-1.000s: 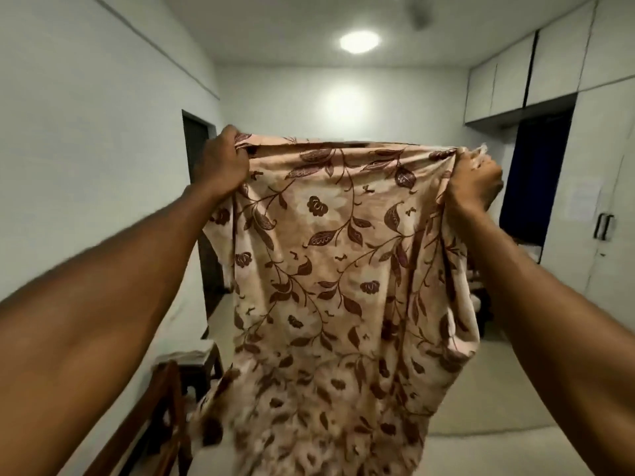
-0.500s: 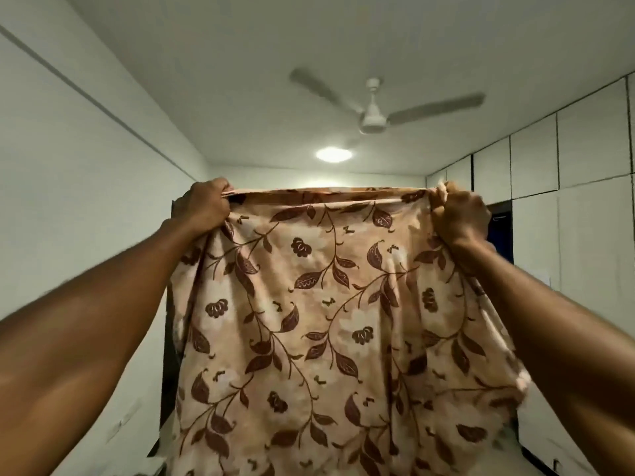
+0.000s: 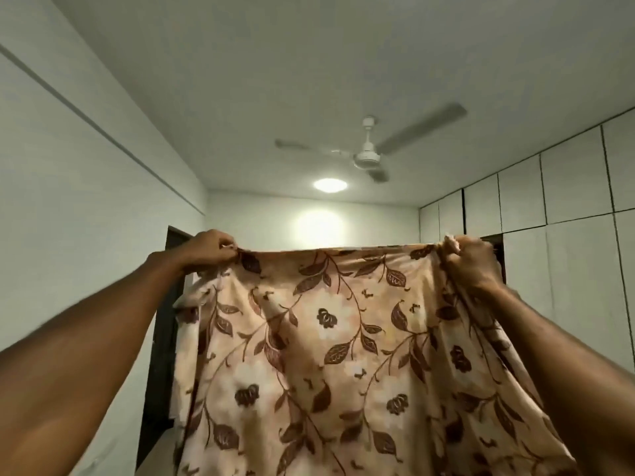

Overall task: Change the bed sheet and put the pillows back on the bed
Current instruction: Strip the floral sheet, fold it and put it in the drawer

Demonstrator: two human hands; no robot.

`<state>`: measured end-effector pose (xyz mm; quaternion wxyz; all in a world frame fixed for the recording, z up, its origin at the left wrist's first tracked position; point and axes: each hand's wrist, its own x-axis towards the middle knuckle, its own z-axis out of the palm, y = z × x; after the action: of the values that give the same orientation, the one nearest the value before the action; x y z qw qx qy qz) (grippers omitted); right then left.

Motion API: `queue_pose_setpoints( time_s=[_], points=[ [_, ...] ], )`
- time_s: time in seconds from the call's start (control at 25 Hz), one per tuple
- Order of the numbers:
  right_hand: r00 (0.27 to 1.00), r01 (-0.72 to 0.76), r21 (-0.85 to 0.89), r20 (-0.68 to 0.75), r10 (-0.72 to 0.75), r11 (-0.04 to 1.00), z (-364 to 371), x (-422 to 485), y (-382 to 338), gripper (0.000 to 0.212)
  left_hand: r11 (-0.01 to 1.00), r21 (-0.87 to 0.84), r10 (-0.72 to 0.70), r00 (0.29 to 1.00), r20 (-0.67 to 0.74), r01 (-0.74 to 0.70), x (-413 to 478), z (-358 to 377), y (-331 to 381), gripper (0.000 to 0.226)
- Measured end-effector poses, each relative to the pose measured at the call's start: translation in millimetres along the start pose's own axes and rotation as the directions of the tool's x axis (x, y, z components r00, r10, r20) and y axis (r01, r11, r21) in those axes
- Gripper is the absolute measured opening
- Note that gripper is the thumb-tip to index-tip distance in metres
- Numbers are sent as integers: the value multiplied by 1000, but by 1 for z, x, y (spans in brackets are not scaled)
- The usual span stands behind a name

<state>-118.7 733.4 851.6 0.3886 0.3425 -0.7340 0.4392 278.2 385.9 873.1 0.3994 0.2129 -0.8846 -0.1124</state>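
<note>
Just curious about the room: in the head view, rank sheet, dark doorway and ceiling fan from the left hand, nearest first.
1. Bed sheet, pinched by fingers of the left hand.
2. Dark doorway, just behind it, left wall.
3. Ceiling fan, high up, to the right.

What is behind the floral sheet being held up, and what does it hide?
Behind the bed sheet, the back wall shows above its top edge, and a dark doorway shows past its left side. Everything lower is covered.

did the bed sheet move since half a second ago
Yes, down: the bed sheet now hangs below the bright patch on the back wall, which it mostly hid half a second ago.
</note>
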Motion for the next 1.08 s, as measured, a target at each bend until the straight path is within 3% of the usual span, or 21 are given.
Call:
queue_pose_setpoints(
  time_s=[0.24, 0.32, 0.4, 0.52, 0.68, 0.84, 1.0, 1.08],
  points=[
    [999, 6, 32, -39, -5, 999, 14, -9, 2, 25, 954, 254, -151, 987, -59, 161, -9, 44, -51, 14],
    [998, 24, 49, -56, -21, 999, 14, -7, -2, 24, 944, 247, -211, 976, -63, 220, -9, 55, -57, 20],
    [991, 13, 91, -132, -1, 996, 11, -6, -5, 23, 968, 73, -235, 968, -86, 242, -7, 60, -57, 27],
    [971, -64, 124, -222, 91, 990, 0, -8, -1, 27, 978, -168, -147, 980, -136, 123, -8, 62, -48, 20],
    [984, -77, 87, -152, 89, 993, -6, -8, 17, 28, 993, -119, 13, 999, 30, -9, -13, 60, -41, 22],
    [974, -137, 154, -159, 161, 979, -7, -8, 36, 36, 960, -260, -47, 972, 228, 108, -17, 55, -48, 27],
    [972, -115, 347, -152, 177, 931, -6, -13, 50, 35, 704, -651, -114, 950, 289, 283, -28, 60, -65, 68],
    [968, -124, 428, -145, 204, 895, -2, -19, 48, 28, 593, -755, -148, 960, 238, 279, -30, 72, -80, 70]
  ],
)
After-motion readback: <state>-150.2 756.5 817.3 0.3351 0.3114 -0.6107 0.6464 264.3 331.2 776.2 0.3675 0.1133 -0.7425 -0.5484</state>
